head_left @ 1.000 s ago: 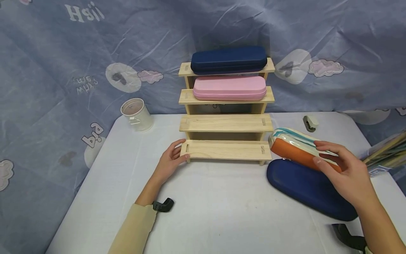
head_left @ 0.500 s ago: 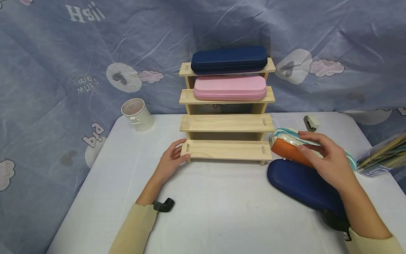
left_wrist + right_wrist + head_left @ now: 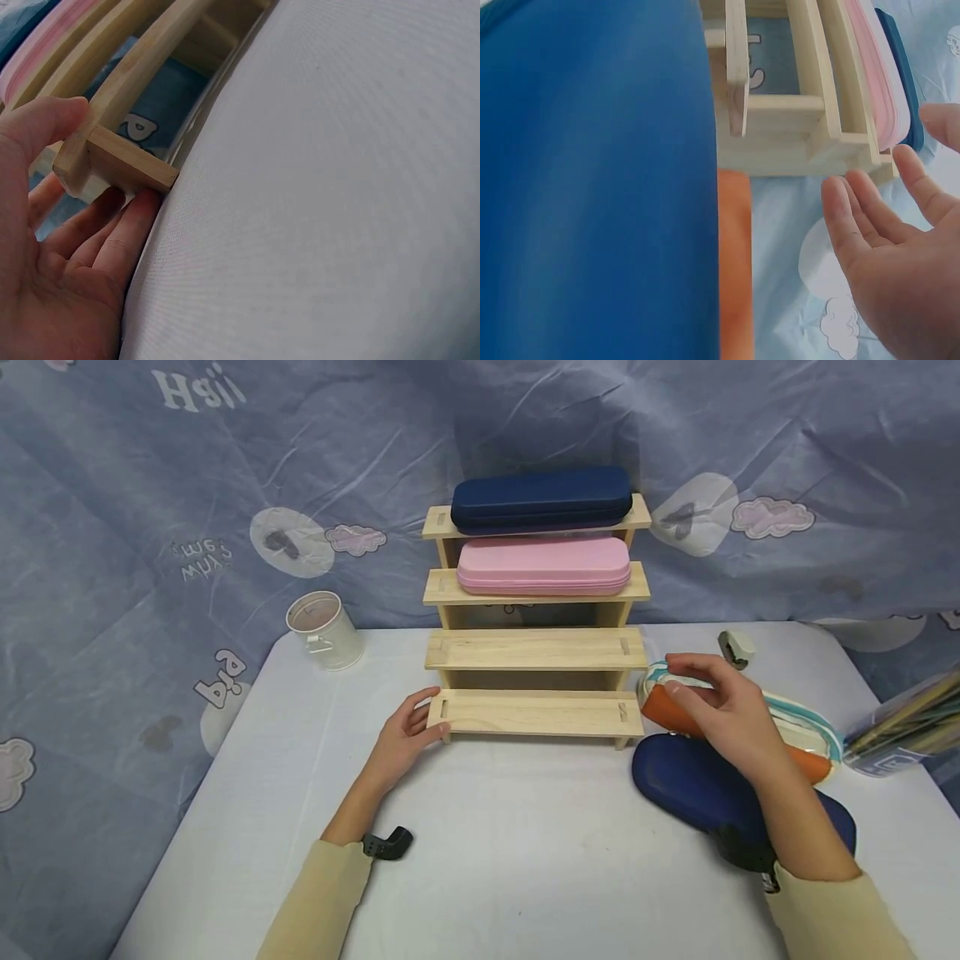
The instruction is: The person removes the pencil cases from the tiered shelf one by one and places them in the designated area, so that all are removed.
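My left hand (image 3: pixel 402 739) holds the left end of the lowest step of a wooden stepped shelf (image 3: pixel 536 713). The left wrist view shows its thumb on the board's edge and its fingers against the side. My right hand (image 3: pixel 723 710) hovers over an orange, white and teal pencil case (image 3: pixel 813 739), right of the shelf. Its fingers are loosely bent, with nothing between them in the right wrist view. Under that wrist lies a navy pencil case (image 3: pixel 686 785), partly hidden by the forearm. Another navy pencil case (image 3: pixel 542 502) occupies the top step, with a pink one (image 3: pixel 543 567) below it.
A white metal pail (image 3: pixel 330 635) stands at the table's back left. Behind the right hand is a small white-and-grey object (image 3: pixel 737 648). A clear container of thin sticks (image 3: pixel 903 731) stands at the right edge. Patterned blue cloth (image 3: pixel 360 443) hangs behind the table.
My right hand has moved left over the orange pencil case toward the shelf, uncovering that case's right end. My left hand stays on the lowest step.
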Action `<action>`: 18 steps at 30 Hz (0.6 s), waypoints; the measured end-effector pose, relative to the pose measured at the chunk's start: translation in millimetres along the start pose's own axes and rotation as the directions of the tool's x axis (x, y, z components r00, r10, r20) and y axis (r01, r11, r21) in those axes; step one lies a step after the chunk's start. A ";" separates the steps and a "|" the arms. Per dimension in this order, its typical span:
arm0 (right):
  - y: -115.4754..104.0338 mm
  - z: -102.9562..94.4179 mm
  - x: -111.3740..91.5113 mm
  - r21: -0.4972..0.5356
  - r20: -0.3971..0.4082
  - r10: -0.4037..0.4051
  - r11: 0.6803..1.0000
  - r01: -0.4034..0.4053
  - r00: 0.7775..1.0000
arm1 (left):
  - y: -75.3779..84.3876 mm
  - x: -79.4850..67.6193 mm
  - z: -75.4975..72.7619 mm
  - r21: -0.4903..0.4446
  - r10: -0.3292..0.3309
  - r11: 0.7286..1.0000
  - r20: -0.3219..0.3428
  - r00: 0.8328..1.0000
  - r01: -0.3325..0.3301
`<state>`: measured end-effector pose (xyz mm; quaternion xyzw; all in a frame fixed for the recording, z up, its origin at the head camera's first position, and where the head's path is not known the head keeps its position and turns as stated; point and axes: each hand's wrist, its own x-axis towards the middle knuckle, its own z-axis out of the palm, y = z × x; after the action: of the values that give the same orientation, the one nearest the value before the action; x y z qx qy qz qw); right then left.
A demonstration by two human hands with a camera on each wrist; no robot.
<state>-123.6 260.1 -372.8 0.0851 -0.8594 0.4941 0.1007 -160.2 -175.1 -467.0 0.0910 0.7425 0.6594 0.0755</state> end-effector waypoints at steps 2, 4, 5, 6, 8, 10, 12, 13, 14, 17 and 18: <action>-2.1 5.4 3.2 0.024 0.003 -0.001 1.000 0.001 1.000 | 0.0 -0.6 -0.2 0.008 0.007 1.000 -0.006 1.000 -0.007; -3.9 10.3 6.1 0.046 -0.002 -0.013 0.999 0.013 1.000 | -0.5 -0.5 -0.2 0.010 0.012 1.000 -0.008 1.000 -0.012; -4.6 12.6 7.5 0.057 -0.009 -0.020 0.998 0.021 1.000 | -1.0 -0.4 0.0 0.014 0.013 1.000 -0.010 1.000 -0.013; -5.3 14.7 9.1 0.069 -0.017 -0.024 0.997 0.025 1.000 | -1.7 -0.1 0.0 0.017 0.014 1.000 -0.013 1.000 -0.013; -6.7 18.8 12.3 0.088 -0.036 -0.026 0.996 0.030 0.999 | -2.4 0.4 0.2 0.025 0.012 1.000 -0.020 1.000 -0.011; -7.5 22.3 14.9 0.098 -0.055 -0.009 0.995 0.015 0.998 | -3.0 0.9 0.2 0.028 0.010 1.000 -0.023 1.000 -0.009; -7.5 25.8 17.7 0.100 -0.077 0.019 0.995 -0.011 0.997 | -3.5 1.2 0.1 0.028 0.007 1.000 -0.024 1.000 -0.006; -7.1 27.7 19.1 0.104 -0.087 0.033 0.994 -0.024 0.996 | -3.6 1.2 0.1 0.028 0.007 1.000 -0.023 1.000 -0.006; -6.5 29.5 20.5 0.111 -0.096 0.051 0.993 -0.040 0.994 | -3.9 1.2 0.1 0.026 0.006 1.000 -0.023 1.000 -0.006; -4.3 35.6 24.8 0.134 -0.116 0.096 0.988 -0.081 0.989 | -4.3 1.0 0.1 0.023 0.008 1.000 -0.020 1.000 -0.007; -3.6 37.7 26.5 0.150 -0.121 0.109 0.985 -0.090 0.987 | -4.4 0.8 0.2 0.022 0.008 1.000 -0.021 1.000 -0.007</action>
<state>-151.6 224.4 -381.5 0.0169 -0.8164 0.5637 0.1245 -161.1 -175.3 -471.3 0.0874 0.7502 0.6522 0.0641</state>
